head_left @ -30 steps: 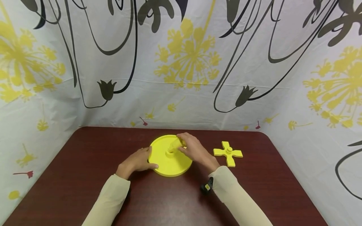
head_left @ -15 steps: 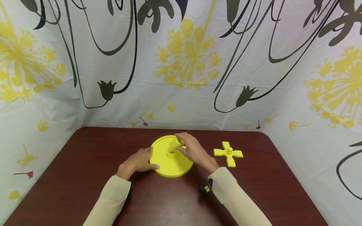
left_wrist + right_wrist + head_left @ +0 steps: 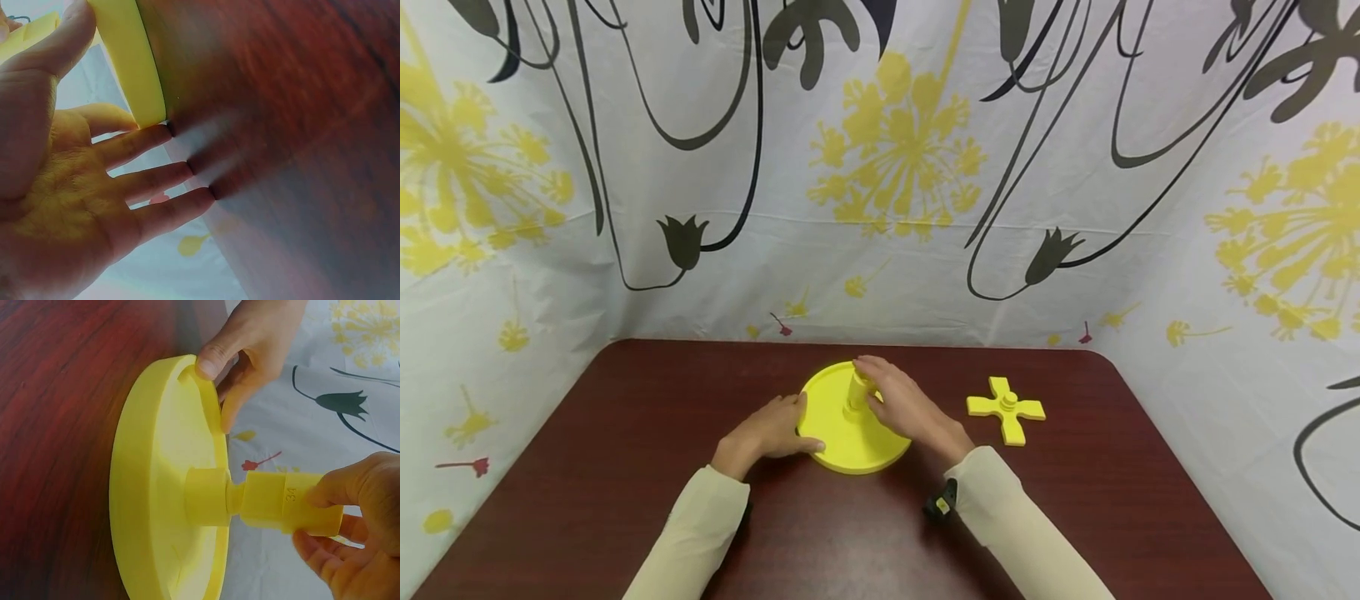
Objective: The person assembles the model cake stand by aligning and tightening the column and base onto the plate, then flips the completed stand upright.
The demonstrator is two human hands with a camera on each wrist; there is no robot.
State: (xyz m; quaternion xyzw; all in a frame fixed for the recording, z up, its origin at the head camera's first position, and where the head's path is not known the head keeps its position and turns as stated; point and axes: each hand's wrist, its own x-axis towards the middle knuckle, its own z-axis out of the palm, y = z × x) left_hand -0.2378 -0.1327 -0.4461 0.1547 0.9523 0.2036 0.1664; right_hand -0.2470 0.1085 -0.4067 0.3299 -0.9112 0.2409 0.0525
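A round yellow base (image 3: 842,443) with a raised rim and central hub lies flat on the table. At its left edge my left hand (image 3: 769,428) holds the rim, thumb on top. In the left wrist view, several fingertips of that hand touch the table beside the base (image 3: 132,69). My right hand (image 3: 912,407) pinches a yellow cylindrical post (image 3: 265,501) marked with a raised number. The post stands nearly upright over the hub (image 3: 206,497), its narrow neck meeting the hub's top. How deep the neck sits is hidden.
To the right of the base lies a yellow cross-shaped piece (image 3: 1007,405) with a round central knob. The dark red table (image 3: 850,533) ends at a patterned cloth backdrop (image 3: 880,275) behind and at both sides.
The post has gone from tilted rightward to nearly upright over the hub. My right hand has shifted slightly left with it. The left hand has kept its hold on the base.
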